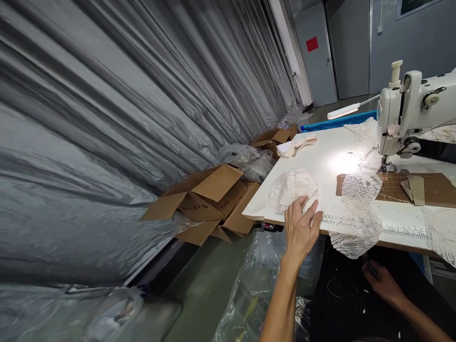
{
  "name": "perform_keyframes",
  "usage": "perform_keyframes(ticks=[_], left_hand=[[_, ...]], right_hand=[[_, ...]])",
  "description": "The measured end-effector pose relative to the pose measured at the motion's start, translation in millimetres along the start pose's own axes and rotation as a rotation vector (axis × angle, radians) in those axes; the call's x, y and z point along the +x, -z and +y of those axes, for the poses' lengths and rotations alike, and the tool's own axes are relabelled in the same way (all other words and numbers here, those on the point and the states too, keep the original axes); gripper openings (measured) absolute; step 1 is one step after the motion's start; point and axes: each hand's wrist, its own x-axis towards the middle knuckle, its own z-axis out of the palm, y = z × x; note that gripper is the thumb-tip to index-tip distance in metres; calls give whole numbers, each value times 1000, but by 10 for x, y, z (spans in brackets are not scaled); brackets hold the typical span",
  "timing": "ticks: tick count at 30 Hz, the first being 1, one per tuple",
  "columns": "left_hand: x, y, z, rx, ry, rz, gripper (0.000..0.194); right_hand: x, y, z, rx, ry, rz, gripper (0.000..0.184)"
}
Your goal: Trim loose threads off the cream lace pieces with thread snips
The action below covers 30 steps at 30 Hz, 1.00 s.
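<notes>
My left hand (pixel 301 222) reaches over the front edge of the white sewing table, fingers spread, with the fingertips at a rounded pile of white lace (pixel 294 187). It does not visibly grip the lace. Lower down, above my dark-clad lap, my right hand (pixel 384 285) is closed around a slim dark-handled tool (pixel 371 269); its tip points up toward the table edge and its kind is unclear. A long lace strip (pixel 361 185) runs from the back of the table past the sewing machine (pixel 399 114) and hangs over the front edge.
A printed ruler (pixel 402 231) runs along the table front. A brown board (pixel 388 186) with a folded beige scrap (pixel 413 189) lies by the needle. Folded pale fabric (pixel 297 145) sits at the back left. Open cardboard boxes (pixel 217 183) and plastic bags stand beside a grey curtain (pixel 142 95).
</notes>
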Motion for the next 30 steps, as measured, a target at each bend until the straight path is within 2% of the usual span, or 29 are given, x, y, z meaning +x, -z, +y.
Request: perform_keyframes(ticks=[6,8,10,13,15,16,18,21,23,24,27,30], left_hand=[[-216,-6,-15,-180,-153,22,29],[-236,-4,1,-226,-201,80,32],[-253,-3,59,-258,-227,182,27],[-341,-10,216,-315,-144,334,15],[-470,-28,333,-418,-57,370,14],[-551,-42,383,-482,-27,348,15],[-717,-82,451,-591,46,231,28],[-870,-151,490,-704,351,48,48],[-858,-190,520,-837,563,-26,58],[-821,-206,549,-927,628,-69,61],[-661,-235,689,-1169,736,-227,59],[-592,-235,845,-1294,838,-285,53]], right_hand=[[63,-36,38,36,-47,-38,43],[78,-39,31,50,-74,-52,45],[89,-47,24,77,-99,-55,47],[85,-61,2,109,-109,-55,46],[73,-68,-25,113,-95,-62,44],[66,-69,-41,115,-87,-63,44],[54,-72,-70,123,-73,-59,42],[42,-80,-105,147,-58,-29,40],[31,-89,-120,172,-49,6,40],[23,-92,-124,183,-46,25,40],[-11,-82,-126,197,-38,82,42],[-72,-10,-124,199,-20,138,45]])
